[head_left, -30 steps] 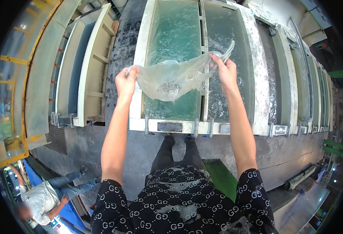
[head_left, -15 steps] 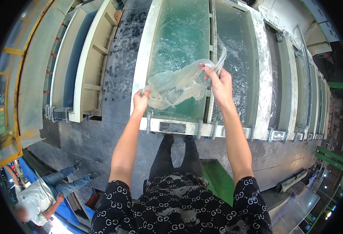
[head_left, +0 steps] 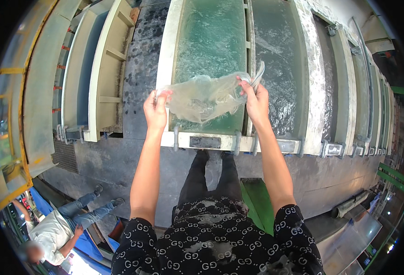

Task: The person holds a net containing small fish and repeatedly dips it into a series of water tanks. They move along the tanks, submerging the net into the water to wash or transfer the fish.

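A thin, wet, translucent mesh bag [head_left: 197, 98] hangs stretched between my two hands over a tank of churning green water [head_left: 208, 55]. Its pale fabric sags in the middle. My left hand [head_left: 156, 110] pinches the left end, above the tank's white rim. Bunched folds at the other end sit between the thumb and fingers of my right hand [head_left: 256, 101], with a loose tip sticking up past them. Whether anything lies inside the bag cannot be made out.
To the right a second tank [head_left: 275, 68] holds greyer moving water, with more tanks beyond. Grey pipes [head_left: 175, 139] clip over the near rim. At left stands a pale ribbed tank [head_left: 110, 78]. Behind at lower left is another person [head_left: 55, 236]; a green board [head_left: 257, 201] lies near my legs.
My left hand has moved left and slightly up, pulling the mesh bag wider and flatter. The right hand still grips its end, nearly in place.
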Action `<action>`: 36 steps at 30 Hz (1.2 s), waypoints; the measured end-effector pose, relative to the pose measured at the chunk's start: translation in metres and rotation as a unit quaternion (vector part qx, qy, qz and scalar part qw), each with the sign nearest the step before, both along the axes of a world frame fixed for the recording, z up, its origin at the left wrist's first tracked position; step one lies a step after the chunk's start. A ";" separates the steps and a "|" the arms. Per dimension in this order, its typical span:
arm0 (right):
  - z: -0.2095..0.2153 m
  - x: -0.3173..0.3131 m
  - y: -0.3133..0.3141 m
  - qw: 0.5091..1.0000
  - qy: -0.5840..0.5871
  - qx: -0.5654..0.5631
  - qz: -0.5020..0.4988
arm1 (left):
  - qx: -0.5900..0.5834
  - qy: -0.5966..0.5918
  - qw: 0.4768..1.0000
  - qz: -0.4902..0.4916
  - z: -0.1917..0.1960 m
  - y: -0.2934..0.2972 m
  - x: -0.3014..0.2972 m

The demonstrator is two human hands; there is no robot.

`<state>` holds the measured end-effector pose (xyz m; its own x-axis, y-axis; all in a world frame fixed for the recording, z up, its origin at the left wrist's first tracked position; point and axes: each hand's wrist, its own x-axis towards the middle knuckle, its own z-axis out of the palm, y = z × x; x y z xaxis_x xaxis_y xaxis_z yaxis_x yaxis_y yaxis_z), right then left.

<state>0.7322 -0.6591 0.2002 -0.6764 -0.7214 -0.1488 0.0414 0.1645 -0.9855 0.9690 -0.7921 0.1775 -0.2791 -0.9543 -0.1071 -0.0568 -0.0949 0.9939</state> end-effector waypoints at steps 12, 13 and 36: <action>-0.050 -0.005 0.044 0.997 -0.017 0.057 -0.043 | -0.035 0.014 0.999 -0.026 -0.021 -0.007 -0.027; -0.073 -0.009 0.052 0.995 -0.026 0.092 -0.041 | -0.053 0.052 0.997 -0.020 0.009 -0.004 -0.030; -0.154 -0.007 0.080 0.990 -0.055 0.111 -0.071 | -0.063 0.029 0.997 -0.038 0.005 0.020 -0.030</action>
<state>0.7253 -0.5786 0.0462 -0.7391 -0.5618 -0.3718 0.1847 0.3618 -0.9138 0.9395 -0.7724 0.1820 -0.3525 -0.9353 0.0301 -0.0007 0.0324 0.9995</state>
